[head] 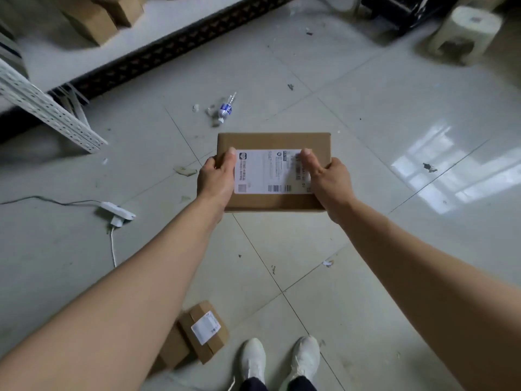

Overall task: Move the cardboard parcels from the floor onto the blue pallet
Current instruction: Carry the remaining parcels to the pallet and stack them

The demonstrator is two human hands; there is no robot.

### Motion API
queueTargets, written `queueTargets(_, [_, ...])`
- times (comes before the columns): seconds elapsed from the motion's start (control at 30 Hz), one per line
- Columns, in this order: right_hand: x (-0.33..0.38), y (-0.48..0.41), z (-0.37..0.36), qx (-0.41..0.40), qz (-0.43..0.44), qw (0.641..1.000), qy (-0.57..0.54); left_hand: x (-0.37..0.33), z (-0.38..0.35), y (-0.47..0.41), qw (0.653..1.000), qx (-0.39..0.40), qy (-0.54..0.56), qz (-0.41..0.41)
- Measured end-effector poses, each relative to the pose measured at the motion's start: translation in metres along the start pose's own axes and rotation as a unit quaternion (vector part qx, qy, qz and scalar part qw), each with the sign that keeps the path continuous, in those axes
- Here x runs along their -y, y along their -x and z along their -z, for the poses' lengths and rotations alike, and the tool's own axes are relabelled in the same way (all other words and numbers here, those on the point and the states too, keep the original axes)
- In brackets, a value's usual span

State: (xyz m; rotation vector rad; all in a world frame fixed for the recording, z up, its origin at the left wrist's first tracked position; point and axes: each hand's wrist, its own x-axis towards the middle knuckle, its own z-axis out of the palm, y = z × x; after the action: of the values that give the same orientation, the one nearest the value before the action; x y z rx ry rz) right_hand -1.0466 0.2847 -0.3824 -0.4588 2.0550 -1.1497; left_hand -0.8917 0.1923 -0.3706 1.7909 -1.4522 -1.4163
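Holding a flat cardboard parcel (273, 170) out in front at arm's length, both hands clamp its short sides, clear of the floor. Left hand (215, 179) wraps the left edge, thumb on top beside the white shipping label (270, 172), fingers hidden underneath. Right hand (328, 179) mirrors it on the right edge, thumb pressed over the label's right end. Two-sided grip likely keeps the wide, shallow box level while carrying.

Parcel is plain brown corrugated card, rectangular, crisp edges; label is matte white with barcode, print too blurred to read.

A second parcel (197, 333), smaller, brown with tape strip and white label, lies on the floor near-left, just beside the white shoes (280, 359), partly hidden by the left forearm; probably still to be moved.

Floor (366, 249) is glossy pale tile, scuffed, with paper scraps. A crushed clear plastic bottle (225, 108) lies beyond the held parcel. White power strip (117, 213) with cable sits left. Perforated white metal shelf upright (50, 111) far-left; beige plastic stool (465, 32) far-right.

Blue pallet is not in view, so the drop-off spot cannot be told.
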Motion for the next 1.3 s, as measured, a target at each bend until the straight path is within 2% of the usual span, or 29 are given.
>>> queueTargets(0.17, [0.073,0.069,0.036,-0.027,0.028,0.999,-0.024,-0.071,0.049,0.063,0.999,0.001,0.010,-0.040])
queueTargets(0.47, [0.144,0.187,0.072,-0.066,0.062,0.994,-0.058,-0.134,0.127,0.165,0.994,0.017,0.042,-0.096])
queueTargets(0.63, [0.165,0.251,0.073,-0.119,0.086,0.985,-0.095,-0.151,0.164,0.196,0.986,0.074,0.040,-0.144])
queueTargets(0.87, [0.163,0.352,0.050,-0.235,0.087,0.961,-0.116,-0.150,0.218,0.233,0.960,0.173,0.027,-0.217])
queueTargets(1.3, [0.095,0.558,0.090,-0.468,0.029,0.873,-0.135,-0.112,0.223,0.389,0.870,0.414,-0.024,-0.268])
